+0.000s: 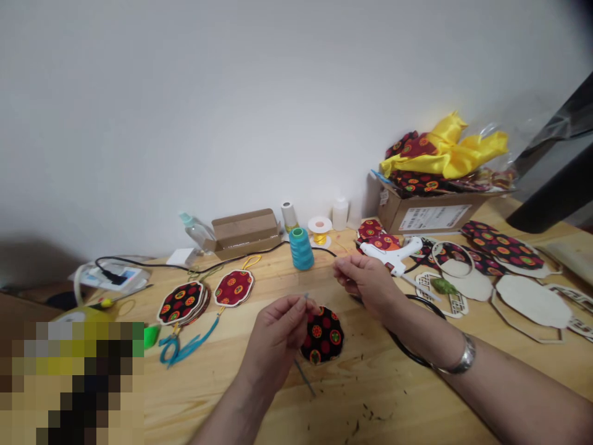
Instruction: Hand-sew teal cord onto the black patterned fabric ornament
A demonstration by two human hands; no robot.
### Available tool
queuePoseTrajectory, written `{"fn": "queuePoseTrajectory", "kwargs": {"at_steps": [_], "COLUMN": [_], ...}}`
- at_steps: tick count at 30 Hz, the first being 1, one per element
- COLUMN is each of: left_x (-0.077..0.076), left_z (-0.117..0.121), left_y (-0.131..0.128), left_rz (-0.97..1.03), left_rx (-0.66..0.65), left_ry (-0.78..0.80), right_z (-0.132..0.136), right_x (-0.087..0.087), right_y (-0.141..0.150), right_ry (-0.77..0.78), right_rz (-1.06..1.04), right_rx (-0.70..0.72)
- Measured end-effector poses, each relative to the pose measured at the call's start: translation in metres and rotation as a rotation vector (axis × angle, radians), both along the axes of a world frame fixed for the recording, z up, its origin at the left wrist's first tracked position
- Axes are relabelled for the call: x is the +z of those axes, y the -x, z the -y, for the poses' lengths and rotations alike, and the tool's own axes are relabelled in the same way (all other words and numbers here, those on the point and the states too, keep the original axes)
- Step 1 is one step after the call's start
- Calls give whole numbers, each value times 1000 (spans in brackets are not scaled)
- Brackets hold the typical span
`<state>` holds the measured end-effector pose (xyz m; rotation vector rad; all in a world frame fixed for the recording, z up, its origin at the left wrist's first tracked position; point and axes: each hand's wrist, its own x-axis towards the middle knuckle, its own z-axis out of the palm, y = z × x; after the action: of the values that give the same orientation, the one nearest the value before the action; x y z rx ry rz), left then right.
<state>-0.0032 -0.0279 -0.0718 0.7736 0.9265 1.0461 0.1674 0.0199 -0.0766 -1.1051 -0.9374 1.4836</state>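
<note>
My left hand is closed in a pinch on a thin needle-like tool and holds a round black fabric piece with red and orange dots just above the wooden table. My right hand is raised to the right of it, its fingers pinched together on something too fine to make out, perhaps a thread. A silver bracelet sits on my right wrist. A teal thread spool stands just behind the hands.
Finished patterned ornaments with teal tassels lie at left. A white glue gun, wooden frames and fabric pieces lie at right. A cardboard box holds yellow and patterned cloth. A small open box, bottles and a black cable line the wall.
</note>
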Motion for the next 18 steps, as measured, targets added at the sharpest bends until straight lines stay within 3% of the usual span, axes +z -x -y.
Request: {"fn": "queuePoseTrajectory", "kwargs": {"at_steps": [6, 12, 18], "left_x": [0, -3, -6], "left_z": [-3, -7, -8], "left_y": [2, 2, 3], "left_rz": [37, 9, -27], "left_rx": [59, 153, 174], "left_ry": [34, 40, 55], "right_z": [-6, -12, -12], "right_x": [3, 8, 18], "right_y": [-8, -17, -22], "right_ry": [64, 125, 90], "right_rz": [-258, -524, -740], "right_rx": [-53, 44, 103]}}
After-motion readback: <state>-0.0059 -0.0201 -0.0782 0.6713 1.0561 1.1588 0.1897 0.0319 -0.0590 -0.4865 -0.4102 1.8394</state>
